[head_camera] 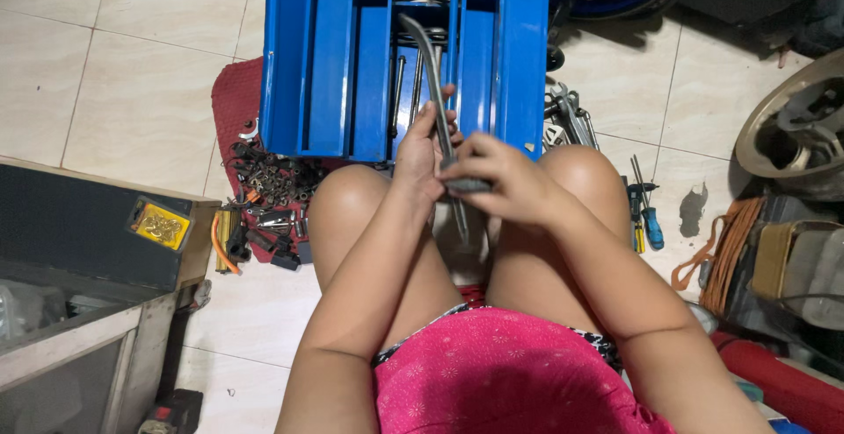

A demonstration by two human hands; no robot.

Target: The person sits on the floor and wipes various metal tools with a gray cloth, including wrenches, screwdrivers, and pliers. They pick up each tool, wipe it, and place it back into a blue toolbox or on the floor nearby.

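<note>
The person sits on the tiled floor [149, 109] with both knees raised, and the 2 hands meet just above the knees. The left hand [420, 148] is closed around the shaft of a long grey metal bar [431, 73] with a curved upper end; the fingers wrap it from the left. The right hand [499, 177] is closed on the same bar lower down, at a darker sleeve or grip near its bottom end. The bar stands nearly upright, its curved tip lying over the middle of the open blue toolbox [334, 65], its lower tip pointing down between the knees.

The toolbox stands on the floor just beyond the knees, its fold-out trays spread to both sides. Its left part rests on a red mat [236, 100], where a heap of small sockets and bits [272, 179] lies. Right of the toolbox lie some wrenches [567, 113], and nearer the right knee 2 screwdrivers [646, 214] rest on the floor.
</note>
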